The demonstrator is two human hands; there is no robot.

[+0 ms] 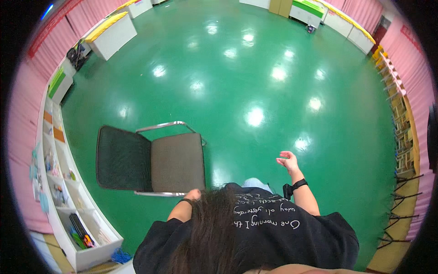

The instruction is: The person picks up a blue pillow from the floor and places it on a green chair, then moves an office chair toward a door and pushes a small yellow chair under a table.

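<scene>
My right hand is held out ahead of my body above the green floor. Its fingers are loosely bent with a gap at the thumb, and nothing shows in them. A black band with a small dark device is on that wrist. My left hand is low beside my body, near the front corner of a chair. Hair hides part of it, and its fingers cannot be made out. The chair has a dark seat, a black mesh back and metal armrests, and stands to my left.
Along the left wall runs a white cubby shelf holding small items. White cabinets with yellow covers stand at the far left. A green-topped cabinet is at the far side. Several stacked chairs and black stands line the right wall.
</scene>
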